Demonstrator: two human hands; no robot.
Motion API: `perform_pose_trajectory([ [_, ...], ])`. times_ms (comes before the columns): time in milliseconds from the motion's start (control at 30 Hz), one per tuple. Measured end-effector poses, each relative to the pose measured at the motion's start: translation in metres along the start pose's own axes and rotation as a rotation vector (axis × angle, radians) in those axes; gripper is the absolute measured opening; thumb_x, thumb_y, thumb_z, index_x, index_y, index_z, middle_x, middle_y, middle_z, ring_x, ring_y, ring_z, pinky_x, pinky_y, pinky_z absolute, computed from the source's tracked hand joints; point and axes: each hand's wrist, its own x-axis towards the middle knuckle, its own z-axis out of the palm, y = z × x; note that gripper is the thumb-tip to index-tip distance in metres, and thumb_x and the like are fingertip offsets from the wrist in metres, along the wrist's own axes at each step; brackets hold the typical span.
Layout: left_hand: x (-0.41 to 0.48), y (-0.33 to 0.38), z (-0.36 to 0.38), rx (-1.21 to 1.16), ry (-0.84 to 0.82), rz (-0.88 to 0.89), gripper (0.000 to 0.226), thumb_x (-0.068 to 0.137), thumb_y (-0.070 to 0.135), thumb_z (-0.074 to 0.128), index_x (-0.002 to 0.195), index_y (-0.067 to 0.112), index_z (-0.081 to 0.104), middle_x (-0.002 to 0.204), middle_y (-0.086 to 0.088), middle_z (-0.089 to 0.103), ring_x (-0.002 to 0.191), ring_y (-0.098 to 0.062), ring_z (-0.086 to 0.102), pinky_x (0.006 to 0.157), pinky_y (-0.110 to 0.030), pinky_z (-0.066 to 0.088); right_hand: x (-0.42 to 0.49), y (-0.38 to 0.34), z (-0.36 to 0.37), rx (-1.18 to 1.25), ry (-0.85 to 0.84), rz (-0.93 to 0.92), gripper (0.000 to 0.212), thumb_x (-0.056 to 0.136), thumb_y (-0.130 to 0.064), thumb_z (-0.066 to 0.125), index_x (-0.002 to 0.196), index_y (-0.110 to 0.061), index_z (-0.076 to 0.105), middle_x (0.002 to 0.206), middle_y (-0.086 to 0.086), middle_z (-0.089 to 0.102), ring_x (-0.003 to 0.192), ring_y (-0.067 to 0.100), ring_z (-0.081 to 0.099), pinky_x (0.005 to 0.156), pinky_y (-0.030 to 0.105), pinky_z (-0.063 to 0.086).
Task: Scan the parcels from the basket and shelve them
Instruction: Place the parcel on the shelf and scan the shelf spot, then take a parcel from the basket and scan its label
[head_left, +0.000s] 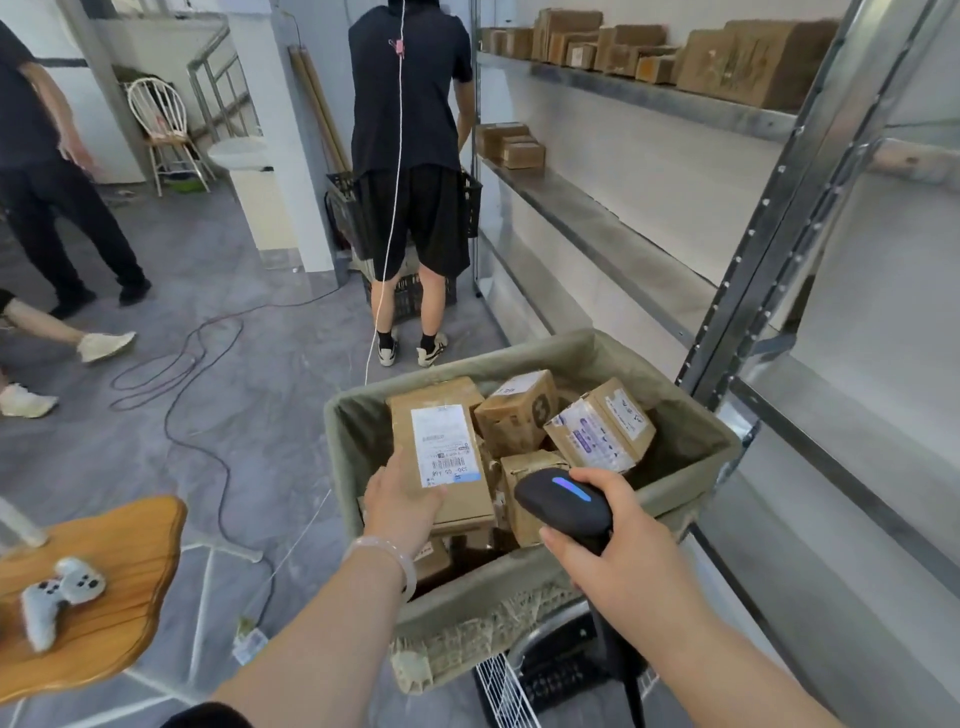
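A fabric-lined basket (691, 415) in front of me holds several brown cardboard parcels. My left hand (400, 499) grips the near end of a long parcel (410, 415) with a white barcode label facing up, held over the basket's left side. My right hand (613, 545) grips a black handheld scanner (563, 501) with a blue light lit on top; the scanner's head sits just right of the held parcel, above the other parcels. A boxy parcel (514, 410) and a labelled parcel (602, 431) lie further back in the basket.
Metal shelves (597, 218) on the right carry parcels (753, 62) on the top level and a few boxes (509, 145) below. A person in black (410, 130) stands ahead by black crates. Cables cross the floor; a wooden table (114, 571) with a game controller sits at left.
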Motion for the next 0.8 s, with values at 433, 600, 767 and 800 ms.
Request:
perform_pose_trajectory([
  [433,-0.007,0.034,0.051,0.332,-0.162,0.281,0.079,0.09,0.035,0.071,0.156,0.035,0.027,0.162,0.004,0.03,0.15,-0.017,0.024,0.122,-0.044,0.025,-0.003,0.023,-0.032,0.002,0.168,0.045,0.055,0.073,-0.057,0.072,0.111,-0.068,0.035,0.098,-0.036,0.062,0.087,-0.012,0.059,0.066,0.018,0.051],
  [600,-0.031,0.071,0.117,0.424,-0.289,0.49,0.08,0.087,0.038,0.073,0.155,0.031,0.032,0.16,0.002,0.035,0.149,-0.016,0.026,0.122,-0.036,0.022,-0.035,0.046,-0.078,0.015,0.34,0.118,0.054,0.077,-0.048,0.076,0.113,-0.065,0.039,0.1,-0.047,0.055,0.085,-0.007,0.062,0.069,0.024,0.053],
  [767,-0.083,0.103,0.204,0.456,-0.503,0.669,0.081,0.086,0.041,0.073,0.155,0.028,0.032,0.158,0.002,0.037,0.148,-0.016,0.027,0.122,-0.034,0.021,-0.089,0.083,-0.129,0.013,0.55,0.249,0.056,0.078,-0.045,0.078,0.109,-0.067,0.037,0.097,-0.039,0.062,0.087,-0.007,0.061,0.07,0.018,0.048],
  [800,-0.097,0.108,0.223,0.451,-0.543,0.699,0.081,0.086,0.04,0.074,0.155,0.029,0.033,0.158,0.001,0.038,0.147,-0.016,0.029,0.122,-0.034,0.023,-0.102,0.091,-0.139,0.009,0.59,0.285,0.056,0.078,-0.045,0.078,0.111,-0.066,0.038,0.097,-0.036,0.063,0.087,-0.005,0.062,0.07,0.017,0.047],
])
